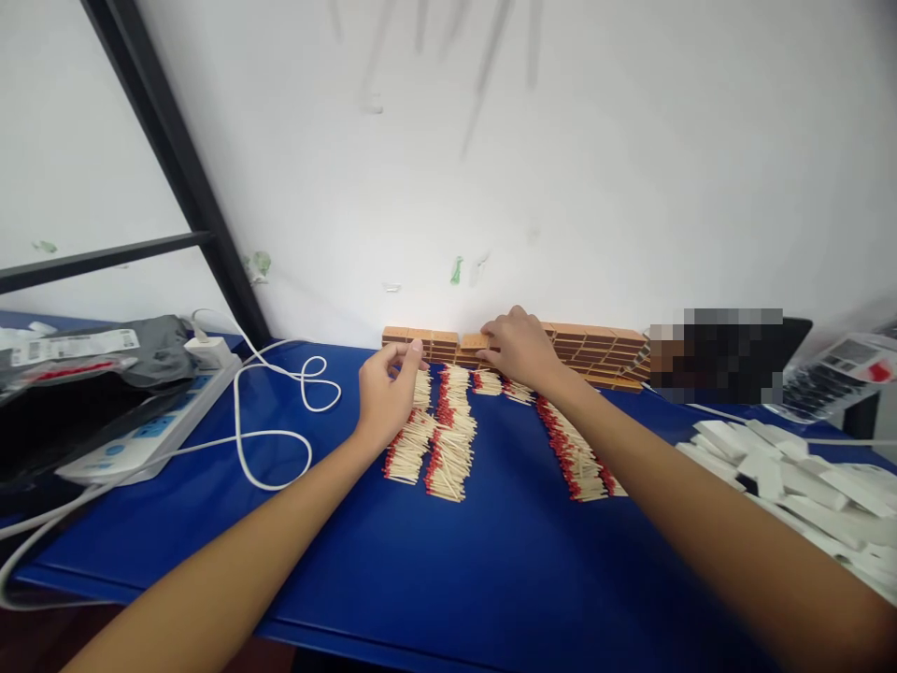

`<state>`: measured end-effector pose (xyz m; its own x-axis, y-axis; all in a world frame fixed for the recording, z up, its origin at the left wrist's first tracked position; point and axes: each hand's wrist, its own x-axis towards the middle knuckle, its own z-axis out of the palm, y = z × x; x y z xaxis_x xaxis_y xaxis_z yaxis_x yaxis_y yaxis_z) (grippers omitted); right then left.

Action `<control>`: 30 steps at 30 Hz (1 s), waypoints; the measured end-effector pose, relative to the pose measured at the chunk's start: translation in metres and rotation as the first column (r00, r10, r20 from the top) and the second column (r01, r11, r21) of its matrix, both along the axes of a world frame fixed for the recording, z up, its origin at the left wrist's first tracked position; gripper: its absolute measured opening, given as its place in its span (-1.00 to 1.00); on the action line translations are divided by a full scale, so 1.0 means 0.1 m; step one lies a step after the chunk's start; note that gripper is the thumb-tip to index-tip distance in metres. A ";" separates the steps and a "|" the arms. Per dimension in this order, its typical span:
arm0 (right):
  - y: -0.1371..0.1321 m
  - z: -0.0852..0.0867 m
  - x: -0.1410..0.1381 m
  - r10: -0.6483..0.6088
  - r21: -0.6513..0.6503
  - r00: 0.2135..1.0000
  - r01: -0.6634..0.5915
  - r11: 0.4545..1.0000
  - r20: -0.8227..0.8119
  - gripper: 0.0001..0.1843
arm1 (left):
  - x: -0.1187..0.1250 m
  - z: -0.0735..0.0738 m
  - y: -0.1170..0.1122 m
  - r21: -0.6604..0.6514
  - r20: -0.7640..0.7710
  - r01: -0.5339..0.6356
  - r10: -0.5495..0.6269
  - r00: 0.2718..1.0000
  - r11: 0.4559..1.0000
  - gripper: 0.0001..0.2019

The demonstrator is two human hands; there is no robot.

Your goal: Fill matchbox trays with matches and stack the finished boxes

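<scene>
A long stack of orange-and-brown matchboxes point(595, 350) stands along the wall at the back of the blue table. My right hand point(522, 346) reaches over its middle, thumb and fingers closed on the end of a matchbox point(474, 342) in a lower part of the stack. My left hand point(391, 393) is at the stack's left part, thumb and forefinger brought together; whatever is between them is hidden. Red-tipped matches point(448, 449) lie in rows just right of my left hand. Another row of matches point(571, 449) lies below my right forearm, which partly covers it.
White rectangular pieces point(791, 477) are heaped at the right. A dark, partly blurred-out object point(729, 360) stands behind them. On the left are a power strip point(154, 421), a loose white cable point(242, 430) and a grey plastic bag point(140, 350).
</scene>
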<state>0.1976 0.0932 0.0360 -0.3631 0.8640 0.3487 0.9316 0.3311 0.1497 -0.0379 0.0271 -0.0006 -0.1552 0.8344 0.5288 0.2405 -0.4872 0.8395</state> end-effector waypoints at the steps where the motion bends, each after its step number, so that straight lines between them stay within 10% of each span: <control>1: 0.02 0.00 -0.03 0.000 0.000 1.000 0.000 1.000 0.031 -0.76 | -0.01 0.00 0.01 -0.005 0.008 -0.013 0.013 1.000 1.000 -0.60; 16: 0.11 -0.17 -0.08 0.043 0.051 0.997 -0.046 0.998 0.065 -0.78 | -0.04 0.00 0.06 -0.007 0.064 -0.055 0.056 0.996 0.998 -0.64; 30: 0.11 0.06 0.15 -0.013 0.100 1.000 0.013 0.995 -0.004 -0.74 | -0.03 -0.02 0.05 0.013 0.014 -0.042 0.042 0.999 0.999 -0.60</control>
